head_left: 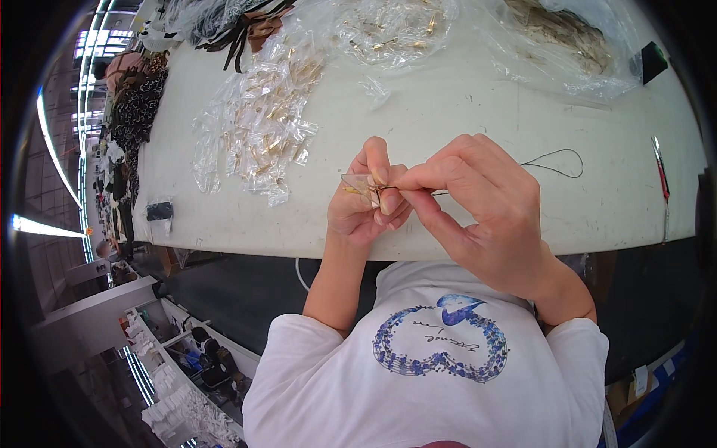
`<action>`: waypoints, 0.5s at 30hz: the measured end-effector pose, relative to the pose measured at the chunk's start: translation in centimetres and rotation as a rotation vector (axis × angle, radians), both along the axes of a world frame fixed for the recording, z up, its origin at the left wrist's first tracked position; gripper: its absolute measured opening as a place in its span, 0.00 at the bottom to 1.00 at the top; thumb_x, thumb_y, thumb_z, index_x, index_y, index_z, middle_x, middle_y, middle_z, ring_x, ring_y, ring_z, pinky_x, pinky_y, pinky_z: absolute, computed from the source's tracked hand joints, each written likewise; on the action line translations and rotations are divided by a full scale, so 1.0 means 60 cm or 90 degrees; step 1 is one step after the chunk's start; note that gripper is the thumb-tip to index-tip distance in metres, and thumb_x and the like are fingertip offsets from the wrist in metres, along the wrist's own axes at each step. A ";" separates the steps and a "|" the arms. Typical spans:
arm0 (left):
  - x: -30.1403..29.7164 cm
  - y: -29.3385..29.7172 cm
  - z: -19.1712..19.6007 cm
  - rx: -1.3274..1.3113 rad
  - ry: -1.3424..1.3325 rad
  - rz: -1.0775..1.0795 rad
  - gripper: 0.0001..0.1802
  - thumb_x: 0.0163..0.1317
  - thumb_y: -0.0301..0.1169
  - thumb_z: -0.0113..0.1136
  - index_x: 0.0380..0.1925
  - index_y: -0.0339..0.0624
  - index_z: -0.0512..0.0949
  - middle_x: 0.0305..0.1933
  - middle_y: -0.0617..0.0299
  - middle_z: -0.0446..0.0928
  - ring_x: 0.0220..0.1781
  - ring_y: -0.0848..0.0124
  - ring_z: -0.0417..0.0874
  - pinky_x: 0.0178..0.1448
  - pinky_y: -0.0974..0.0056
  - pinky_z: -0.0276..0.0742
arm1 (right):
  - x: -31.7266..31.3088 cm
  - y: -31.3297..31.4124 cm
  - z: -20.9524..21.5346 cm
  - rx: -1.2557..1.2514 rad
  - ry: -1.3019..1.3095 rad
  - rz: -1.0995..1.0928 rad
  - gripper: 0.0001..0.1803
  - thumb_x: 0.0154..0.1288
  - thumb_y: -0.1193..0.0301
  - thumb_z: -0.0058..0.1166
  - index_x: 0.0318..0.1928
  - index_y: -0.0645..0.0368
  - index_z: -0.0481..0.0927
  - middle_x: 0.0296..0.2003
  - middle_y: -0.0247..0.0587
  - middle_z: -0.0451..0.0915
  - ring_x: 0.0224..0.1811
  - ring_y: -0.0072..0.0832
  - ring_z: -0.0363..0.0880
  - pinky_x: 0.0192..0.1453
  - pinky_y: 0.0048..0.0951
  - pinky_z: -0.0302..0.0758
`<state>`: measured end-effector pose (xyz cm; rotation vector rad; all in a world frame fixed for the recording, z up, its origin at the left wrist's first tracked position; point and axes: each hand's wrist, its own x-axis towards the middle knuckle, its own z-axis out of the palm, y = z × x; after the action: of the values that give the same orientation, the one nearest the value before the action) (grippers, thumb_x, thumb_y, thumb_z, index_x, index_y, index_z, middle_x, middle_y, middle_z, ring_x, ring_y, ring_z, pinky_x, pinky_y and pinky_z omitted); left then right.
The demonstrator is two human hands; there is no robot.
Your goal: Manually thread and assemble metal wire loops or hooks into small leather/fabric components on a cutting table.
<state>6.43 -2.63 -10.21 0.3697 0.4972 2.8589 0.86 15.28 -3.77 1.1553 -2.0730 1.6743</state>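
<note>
Above the table's near edge, my left hand (358, 213) is closed on a small clear plastic bag (355, 185) with something gold-coloured inside. Thumb and fingertips of my right hand (489, 205) meet in a pinch beside the left thumb, on a thin dark cord at the bag's end. The fingers partly hide where cord and bag come together. A thin dark cord loop (582, 164) lies on the table beyond my right hand; whether it is the same cord, I cannot tell.
Small clear bags with gold-coloured pieces (272, 112) lie heaped at left, with another heap (392, 33) farther back. A large plastic bag (560, 45) holds brownish strands. A slim red-and-silver tool (662, 179) lies at right. Dark chain-like goods (138, 104) hang at the left edge.
</note>
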 end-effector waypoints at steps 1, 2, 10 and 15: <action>0.000 0.000 0.001 -0.012 -0.001 0.006 0.11 0.64 0.23 0.63 0.41 0.43 0.70 0.31 0.52 0.82 0.24 0.75 0.78 0.27 0.70 0.78 | 0.000 0.000 -0.001 0.001 0.003 -0.001 0.13 0.47 0.86 0.67 0.35 0.59 0.84 0.28 0.36 0.80 0.29 0.30 0.78 0.29 0.28 0.72; 0.000 0.000 0.001 -0.012 -0.001 0.005 0.11 0.64 0.23 0.63 0.41 0.43 0.70 0.31 0.52 0.82 0.24 0.75 0.78 0.27 0.70 0.78 | 0.000 0.001 -0.002 0.001 0.005 -0.002 0.13 0.47 0.86 0.68 0.35 0.59 0.84 0.28 0.36 0.80 0.29 0.30 0.78 0.30 0.28 0.72; -0.001 -0.001 0.001 -0.012 -0.012 -0.001 0.12 0.63 0.22 0.65 0.40 0.44 0.70 0.32 0.53 0.82 0.25 0.73 0.78 0.29 0.68 0.79 | 0.001 0.001 -0.005 -0.004 0.037 -0.008 0.14 0.47 0.85 0.69 0.35 0.58 0.84 0.29 0.35 0.79 0.29 0.30 0.78 0.30 0.28 0.73; -0.001 0.002 -0.001 0.001 -0.002 -0.005 0.12 0.64 0.23 0.64 0.40 0.44 0.69 0.33 0.54 0.82 0.25 0.74 0.78 0.29 0.69 0.79 | 0.001 0.000 -0.010 -0.025 0.030 0.000 0.14 0.46 0.85 0.69 0.35 0.58 0.84 0.29 0.35 0.79 0.30 0.30 0.78 0.29 0.28 0.72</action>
<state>6.34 -2.52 -10.28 0.3676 0.4921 2.8515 0.89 15.27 -4.37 1.1716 -2.0023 1.6647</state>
